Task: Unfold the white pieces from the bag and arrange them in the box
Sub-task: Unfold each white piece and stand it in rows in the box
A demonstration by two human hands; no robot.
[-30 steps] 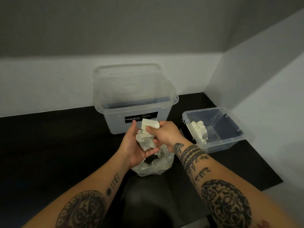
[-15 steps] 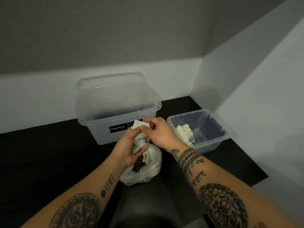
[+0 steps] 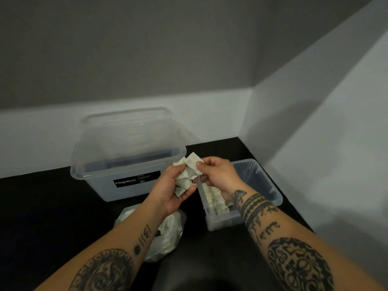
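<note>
Both hands meet above the black counter (image 3: 52,206), near the middle of the view. The left hand (image 3: 165,192) cups a crumpled bundle of white pieces (image 3: 184,177), its fingers curled round the lower part. The right hand (image 3: 220,175) pinches the bundle's upper corner, fingers (image 3: 202,164) narrow on the fold. At 3 o'clock from the hands sits the small clear box (image 3: 270,185). The right wrist crosses over it and hides part of its inside. A row of pieces (image 3: 212,201) already lies along its 9 o'clock wall. At 6 o'clock from the hands the clear plastic bag (image 3: 170,232) lies crumpled on the counter with more pale pieces inside. The left forearm passes over it and covers its middle. At 10 o'clock stands a large clear tub (image 3: 126,164) with a black "Megabox" label on its front and a clear lid rising at its back. The left hand overlaps the tub's 4 o'clock corner. Grey-and-white walls (image 3: 210,59) meet in a corner at 1 o'clock.
</note>
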